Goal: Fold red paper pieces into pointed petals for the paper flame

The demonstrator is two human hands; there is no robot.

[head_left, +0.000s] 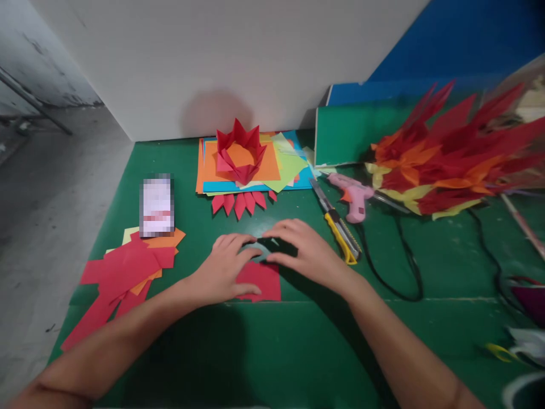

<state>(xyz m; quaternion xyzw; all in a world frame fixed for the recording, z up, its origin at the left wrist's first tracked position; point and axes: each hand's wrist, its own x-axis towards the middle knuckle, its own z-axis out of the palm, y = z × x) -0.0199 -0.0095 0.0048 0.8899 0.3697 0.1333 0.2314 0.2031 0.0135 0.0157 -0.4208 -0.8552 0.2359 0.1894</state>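
Observation:
A red paper square (264,282) lies on the green table (298,346) in front of me. My left hand (225,268) lies flat on the paper's left part, fingers stretched out. My right hand (303,250) rests palm down at the paper's upper right edge, its fingers extended and pressing there. Just beyond the hands, several small folded red petals (240,202) sit in a row.
A red folded paper crown (239,149) stands on a stack of coloured sheets (281,165). Red and orange paper scraps (123,272) and a phone (156,205) lie left. A yellow utility knife (338,227), pink glue gun (355,199) with black cord, and a large red-orange paper piece (451,153) lie right.

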